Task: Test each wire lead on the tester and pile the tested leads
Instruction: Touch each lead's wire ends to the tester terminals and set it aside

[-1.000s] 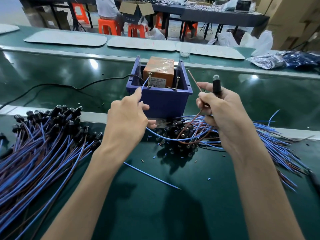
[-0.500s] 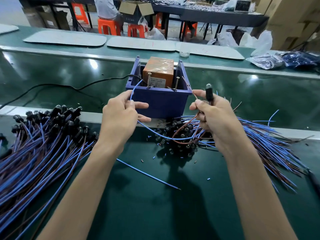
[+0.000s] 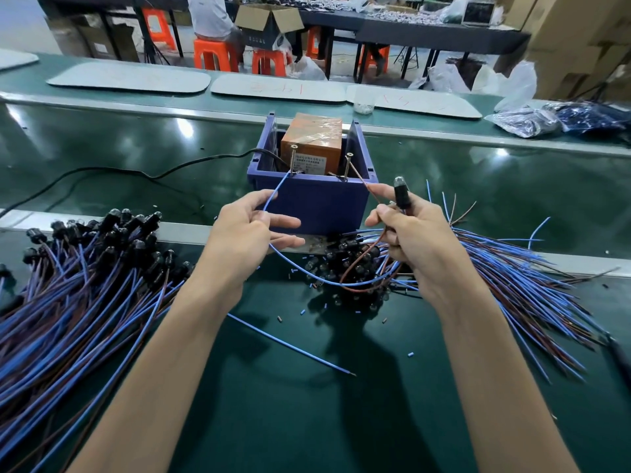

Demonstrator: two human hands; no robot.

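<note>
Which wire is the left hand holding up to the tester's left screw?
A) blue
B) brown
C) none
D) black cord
A: the left hand pinches the blue wire, whose tip runs up to the left screw; the brown wire is in the right hand, at the right screw.

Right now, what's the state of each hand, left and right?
Left hand: pinches the blue wire.
Right hand: grips the black lamp holder and pinches the brown wire.
</note>
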